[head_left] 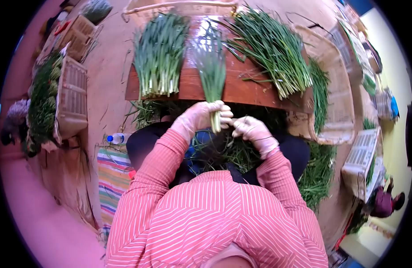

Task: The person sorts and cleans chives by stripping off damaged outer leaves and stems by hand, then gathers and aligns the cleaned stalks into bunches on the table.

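Note:
My left hand (201,118), in a pale glove, is wrapped round a small bunch of garlic chives (211,80). Its pale stem ends point towards me, and the blurred green tips reach out over the wooden table (190,91). Just right of the stem ends is my gloved right hand (255,133), fingers curled in; what they pinch, if anything, is too small to make out. On the table's left lies a neat pile of garlic chives (161,58) with even stem ends. A larger, looser pile of garlic chives (273,53) lies to the right.
Loose green leaves (241,154) cover my lap and the floor by my right leg. A plastic crate (333,76) holding greens stands right of the table. Another crate (72,96) is at the left, near a water bottle (118,139) and a striped mat (112,178). A person (386,201) is far right.

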The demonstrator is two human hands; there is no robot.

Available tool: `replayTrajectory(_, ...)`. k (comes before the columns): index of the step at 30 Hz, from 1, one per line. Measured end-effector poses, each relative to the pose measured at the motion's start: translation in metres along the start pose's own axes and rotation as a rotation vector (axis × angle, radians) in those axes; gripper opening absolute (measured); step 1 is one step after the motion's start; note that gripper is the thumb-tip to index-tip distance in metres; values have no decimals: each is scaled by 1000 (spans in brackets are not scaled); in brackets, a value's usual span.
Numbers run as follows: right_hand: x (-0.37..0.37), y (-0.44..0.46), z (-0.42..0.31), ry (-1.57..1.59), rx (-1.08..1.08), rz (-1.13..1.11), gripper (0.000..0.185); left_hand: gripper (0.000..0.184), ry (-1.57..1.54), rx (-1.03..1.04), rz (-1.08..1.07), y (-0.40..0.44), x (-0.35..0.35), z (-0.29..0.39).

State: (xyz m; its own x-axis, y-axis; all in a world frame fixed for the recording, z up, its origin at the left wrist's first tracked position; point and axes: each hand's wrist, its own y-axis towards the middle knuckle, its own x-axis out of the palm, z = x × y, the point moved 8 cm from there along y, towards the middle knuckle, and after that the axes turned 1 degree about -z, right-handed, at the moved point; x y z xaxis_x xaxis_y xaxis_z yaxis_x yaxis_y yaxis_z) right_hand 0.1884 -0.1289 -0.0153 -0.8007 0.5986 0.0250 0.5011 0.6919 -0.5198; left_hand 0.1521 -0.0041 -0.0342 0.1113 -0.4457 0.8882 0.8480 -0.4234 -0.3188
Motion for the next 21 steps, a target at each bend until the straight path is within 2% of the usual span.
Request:
replayTrajectory(2, -11, 22, -27, -26, 17, 83, 33, 25, 11, -46, -28, -3, 7, -12)
replayTrajectory(3, -5, 37, -34, -26, 30, -58, 37, 25, 2, -72, -76, -6, 16, -18)
replayTrajectory(5, -1, 55, -37, 14, 211, -45, 42, 24, 209, -138, 70, -21, 27, -24)
replayTrajectory(6, 5, 66, -43, 82, 184, -58, 43, 23, 271, -173, 110, -21, 22, -31)
replayTrajectory(7, 13, 75, -50, 151, 160, -71, 45, 23, 439, -193, 237, -33, 30, -24)
replayTrajectory(9, 24, 86, -70, 87, 170, -110, 46, 23, 482, -188, 281, -40, 23, -18)
replayTrajectory(10, 26, 94, -77, 84, 153, -118, 42, 23, 472, -170, 290, -44, 16, -14)
replayTrajectory(11, 25, 105, -76, 217, 145, -79, 34, 23, 467, -158, 293, -49, 13, -8)
replayTrajectory(13, 26, 108, -107, 167, 70, -49, 28, 27, 627, -109, 336, -68, 15, 17)
replayTrajectory(14, 26, 110, -122, 211, 38, -38, 27, 31, 1078, -75, 453, -86, 27, 52)
replayTrajectory(15, 21, 117, -140, 182, -27, -6, 28, 35, 1178, 101, 616, -109, 38, 84)
replayTrajectory(16, 16, 127, -151, 182, -63, -12, 28, 39, 1044, 268, 644, -118, 25, 110)
replayTrajectory(17, 13, 136, -162, 182, -98, -15, 29, 42, 1102, 410, 753, -132, 16, 142)
replayTrajectory(18, 17, 140, -177, 190, -139, -35, 31, 52, 1186, 704, 936, -158, 17, 176)
replayTrajectory(19, 21, 142, -193, 110, -155, 11, 31, 66, 1458, 709, 1218, -172, 6, 204)
replayTrajectory(20, 27, 154, -200, 155, -184, -13, 31, 79, 1623, 576, 1404, -176, -11, 225)
replayTrajectory(21, 33, 166, -207, 202, -215, -38, 32, 102, 1619, 417, 1491, -171, -42, 239)
